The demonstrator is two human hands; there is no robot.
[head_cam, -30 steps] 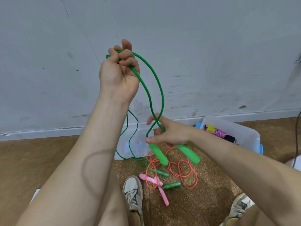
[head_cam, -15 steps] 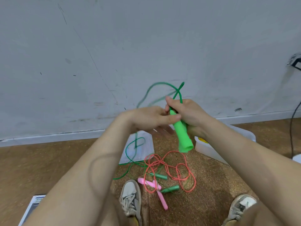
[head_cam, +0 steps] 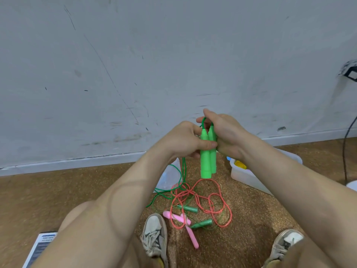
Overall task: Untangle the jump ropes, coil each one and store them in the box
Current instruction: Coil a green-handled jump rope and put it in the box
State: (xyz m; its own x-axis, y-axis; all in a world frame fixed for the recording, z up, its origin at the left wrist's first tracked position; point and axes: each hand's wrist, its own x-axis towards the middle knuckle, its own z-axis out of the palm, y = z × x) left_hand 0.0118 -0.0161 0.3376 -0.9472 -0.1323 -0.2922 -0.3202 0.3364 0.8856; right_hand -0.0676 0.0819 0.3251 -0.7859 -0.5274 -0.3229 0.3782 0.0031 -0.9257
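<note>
1. Green handles [head_cam: 207, 151] are paired side by side, held above the floor; the green cord [head_cam: 181, 175] trails down.
2. Left hand [head_cam: 183, 142] and right hand [head_cam: 228, 136]: both grips wrap the handles.
3. Step, likely: coiling green. Next: wind in the slack, then into the box [head_cam: 249, 176].
4. Red rope [head_cam: 218, 192] lies tangled on the floor.

Two bright green handles [head_cam: 207, 157]. Two dark green handles [head_cam: 190, 208]. Two pink handles [head_cam: 176, 217]. Six handles in all. One green cord [head_cam: 182, 171], one red cord [head_cam: 208, 179]; any third thin cord in the tangle too faint to count. One clear box [head_cam: 249, 178]. One clear lid [head_cam: 170, 176]. Two shoes [head_cam: 154, 235]. Two hands: left hand [head_cam: 181, 142], right hand [head_cam: 226, 136]. One printed sheet [head_cam: 41, 246]. One black cable [head_cam: 345, 151].
</note>
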